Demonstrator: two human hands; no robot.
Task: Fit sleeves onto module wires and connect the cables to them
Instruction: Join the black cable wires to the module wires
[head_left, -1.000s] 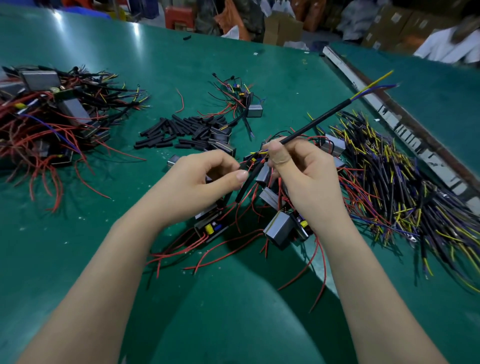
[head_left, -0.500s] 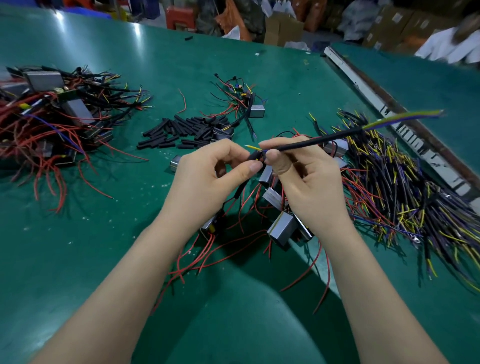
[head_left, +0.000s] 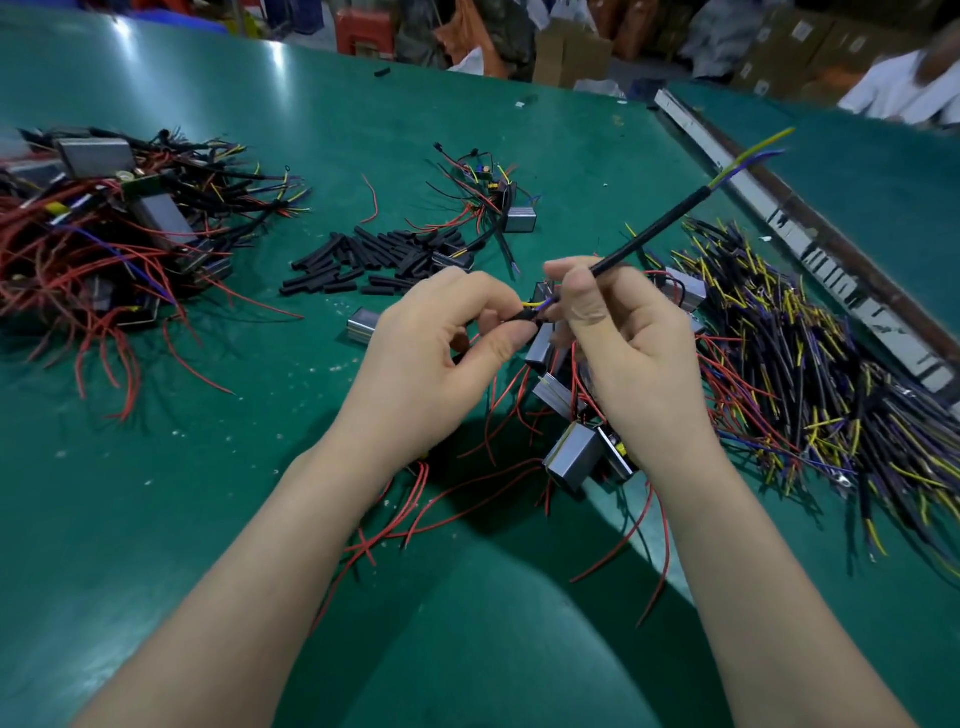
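Black cable (head_left: 655, 229) was pinched in the right hand (head_left: 623, 343); the left hand (head_left: 441, 353) pinched a sleeve (head_left: 522, 318) above the table (head_left: 156, 467).

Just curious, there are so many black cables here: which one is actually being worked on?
The black cable pinched in the right hand, sticking up off the table; the rest lie in the pile on the right.

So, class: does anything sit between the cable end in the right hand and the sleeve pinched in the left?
Nothing visible: the cable in the right hand nearly meets the sleeve in the left hand.
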